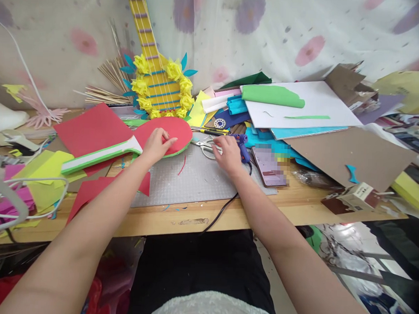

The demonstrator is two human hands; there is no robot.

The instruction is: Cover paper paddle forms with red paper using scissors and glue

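My left hand point(158, 145) rests on a round red paper face point(178, 130) with a green edge, its fingers loosely bent and apart. From that round piece a white handle strip with green sides point(101, 157) reaches to the left. My right hand point(229, 154) is over the handles of a pair of scissors point(206, 148), with thumb and fingers apart; whether they touch the handles is hard to tell. The scissors lie on the grey cutting mat point(195, 179), blades toward the round piece. Just right of that hand is a blue glue gun point(244, 149).
A yellow guitar-like craft with paper flowers point(160, 86) leans at the back. A phone point(269, 166) lies to the right, near a white board point(321, 101) and brown cardboard point(350, 152). Red paper point(93, 128) lies left. A black cord point(224, 207) crosses the table's front edge.
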